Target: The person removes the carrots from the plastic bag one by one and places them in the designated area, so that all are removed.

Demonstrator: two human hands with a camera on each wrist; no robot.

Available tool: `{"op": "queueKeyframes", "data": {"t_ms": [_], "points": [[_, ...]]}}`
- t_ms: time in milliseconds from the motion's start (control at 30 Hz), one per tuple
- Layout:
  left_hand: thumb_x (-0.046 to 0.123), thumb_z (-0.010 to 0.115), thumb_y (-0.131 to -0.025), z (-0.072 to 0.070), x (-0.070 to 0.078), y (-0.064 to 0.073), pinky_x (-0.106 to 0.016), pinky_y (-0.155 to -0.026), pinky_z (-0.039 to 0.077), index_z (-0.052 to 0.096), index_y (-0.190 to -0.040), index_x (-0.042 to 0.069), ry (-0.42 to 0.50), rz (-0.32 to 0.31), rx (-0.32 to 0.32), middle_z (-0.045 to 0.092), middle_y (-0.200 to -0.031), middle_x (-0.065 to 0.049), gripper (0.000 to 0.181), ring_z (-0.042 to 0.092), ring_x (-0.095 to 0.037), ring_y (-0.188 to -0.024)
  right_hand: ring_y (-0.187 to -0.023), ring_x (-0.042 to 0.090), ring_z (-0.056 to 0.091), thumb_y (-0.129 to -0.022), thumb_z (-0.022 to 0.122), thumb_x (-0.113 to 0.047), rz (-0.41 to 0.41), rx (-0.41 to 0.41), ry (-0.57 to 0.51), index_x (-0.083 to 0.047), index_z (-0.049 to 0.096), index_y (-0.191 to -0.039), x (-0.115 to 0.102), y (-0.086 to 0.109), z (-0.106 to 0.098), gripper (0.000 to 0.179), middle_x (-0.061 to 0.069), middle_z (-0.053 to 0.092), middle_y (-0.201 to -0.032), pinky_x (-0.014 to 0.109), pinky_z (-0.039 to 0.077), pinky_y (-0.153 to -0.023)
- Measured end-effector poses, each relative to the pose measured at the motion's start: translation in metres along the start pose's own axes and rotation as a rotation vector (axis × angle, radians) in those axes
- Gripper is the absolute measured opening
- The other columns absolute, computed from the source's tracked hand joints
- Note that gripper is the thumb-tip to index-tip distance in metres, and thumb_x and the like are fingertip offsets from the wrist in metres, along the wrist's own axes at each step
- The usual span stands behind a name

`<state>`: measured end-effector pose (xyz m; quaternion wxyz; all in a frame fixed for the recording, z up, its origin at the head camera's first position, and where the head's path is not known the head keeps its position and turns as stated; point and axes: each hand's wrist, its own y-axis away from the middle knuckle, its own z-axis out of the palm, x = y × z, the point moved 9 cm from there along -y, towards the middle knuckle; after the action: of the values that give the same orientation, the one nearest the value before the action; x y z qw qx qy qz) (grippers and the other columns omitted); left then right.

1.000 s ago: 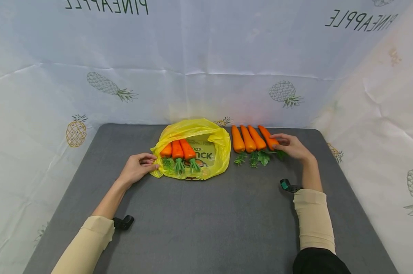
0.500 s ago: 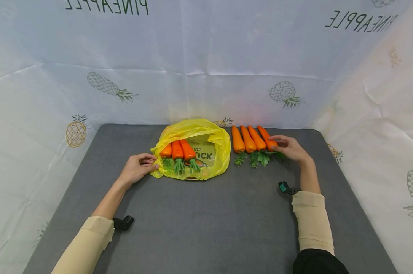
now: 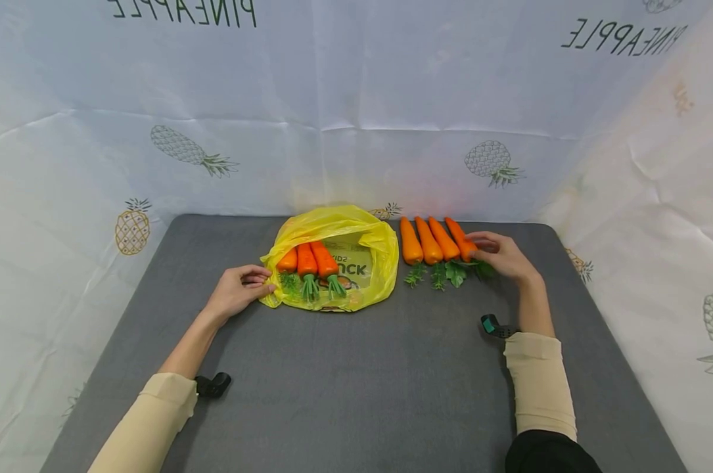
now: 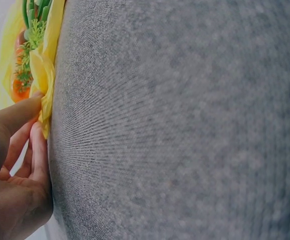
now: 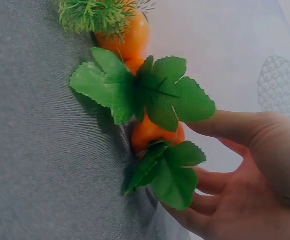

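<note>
The edge of the yellow bag (image 3: pixel 386 263), in which 3 carrots (image 3: pixel 307 260) lie, is pinched by the fingers of the left hand (image 3: pixel 238 290). On the tabletop (image 3: pixel 356 387) beside it, the rightmost carrot (image 3: pixel 459 235) of 4 is grasped by the fingers of the right hand (image 3: pixel 506 257). If it is drawn sideways, the neighbouring leaves (image 5: pixel 167 92) may be snagged.

Grey table (image 3: pixel 356 381) before a pale, creased backdrop (image 3: pixel 386 85) with pineapple drawings (image 3: pixel 487 157) and mirrored lettering (image 3: pixel 184 10).

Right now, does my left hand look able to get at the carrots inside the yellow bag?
Probably yes, once it lets go: your left hand pinches the edge of the yellow bag, but the bag's mouth stands open, leaving the carrots partly exposed near that hand.
</note>
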<state>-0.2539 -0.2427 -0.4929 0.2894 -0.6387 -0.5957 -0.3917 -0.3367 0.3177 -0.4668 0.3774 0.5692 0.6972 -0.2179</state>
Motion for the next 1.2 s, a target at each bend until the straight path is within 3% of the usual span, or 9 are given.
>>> {"op": "queueKeyframes", "data": {"t_ms": [67,167,233,300,533,733,1200], "points": [[0.021,0.081,-0.100,0.000,0.000,0.000,-0.011,-0.082,0.055,0.071,-0.134,-0.001,0.000,0.001,0.000,0.073,-0.126,-0.024,0.041,0.067,-0.014,-0.103,-0.148,0.050,0.052,-0.112,0.064,-0.020,0.003,0.018,-0.014,-0.004,0.055,-0.156,-0.001,0.002,-0.003,0.048,0.029,0.053,-0.161,0.066,0.049,-0.116],[0.020,0.082,-0.100,0.001,-0.001,0.000,-0.010,-0.082,0.055,0.072,-0.133,-0.001,0.003,0.002,0.001,0.073,-0.126,-0.024,0.041,0.067,-0.013,-0.102,-0.146,0.050,0.054,-0.112,0.063,-0.019,-0.007,0.056,-0.033,-0.002,0.053,-0.157,-0.004,0.004,-0.007,0.049,0.030,0.053,-0.160,0.040,0.057,-0.110],[0.020,0.082,-0.100,0.001,-0.001,0.000,-0.010,-0.082,0.055,0.072,-0.133,-0.001,0.007,0.002,0.003,0.073,-0.126,-0.025,0.041,0.067,-0.012,-0.102,-0.144,0.049,0.056,-0.112,0.062,-0.019,-0.024,0.084,-0.037,-0.001,0.053,-0.157,-0.009,0.005,-0.010,0.049,0.030,0.054,-0.160,0.022,0.055,-0.101],[0.020,0.082,-0.099,0.001,-0.001,0.000,-0.010,-0.082,0.055,0.072,-0.133,-0.002,0.010,0.003,0.004,0.073,-0.127,-0.025,0.041,0.066,-0.009,-0.101,-0.142,0.049,0.057,-0.112,0.062,-0.019,-0.054,0.111,-0.025,0.000,0.055,-0.155,-0.016,0.006,-0.012,0.048,0.031,0.054,-0.159,0.012,0.048,-0.093],[0.019,0.082,-0.099,0.000,-0.001,0.000,-0.009,-0.082,0.055,0.072,-0.133,-0.002,0.018,0.005,0.009,0.073,-0.127,-0.025,0.041,0.066,-0.008,-0.100,-0.141,0.048,0.057,-0.112,0.063,-0.020,-0.118,0.151,0.017,-0.002,0.059,-0.152,-0.042,0.009,-0.014,0.044,0.030,0.057,-0.156,0.047,0.051,-0.109],[0.020,0.082,-0.099,0.000,0.000,0.001,-0.009,-0.082,0.055,0.072,-0.133,-0.002,0.014,0.000,0.012,0.073,-0.128,-0.025,0.041,0.067,-0.012,-0.102,-0.142,0.047,0.056,-0.112,0.063,-0.020,-0.142,0.142,0.008,-0.001,0.058,-0.153,-0.061,0.008,-0.008,0.045,0.030,0.058,-0.156,0.062,0.048,-0.115],[0.020,0.081,-0.100,0.000,0.000,0.000,-0.008,-0.083,0.054,0.071,-0.135,-0.001,0.011,-0.003,0.003,0.072,-0.130,-0.026,0.042,0.068,-0.016,-0.106,-0.146,0.050,0.053,-0.110,0.065,-0.011,-0.248,0.102,-0.061,-0.001,0.060,-0.150,-0.113,-0.001,0.020,0.042,0.027,0.058,-0.156,0.069,0.044,-0.121]]}}
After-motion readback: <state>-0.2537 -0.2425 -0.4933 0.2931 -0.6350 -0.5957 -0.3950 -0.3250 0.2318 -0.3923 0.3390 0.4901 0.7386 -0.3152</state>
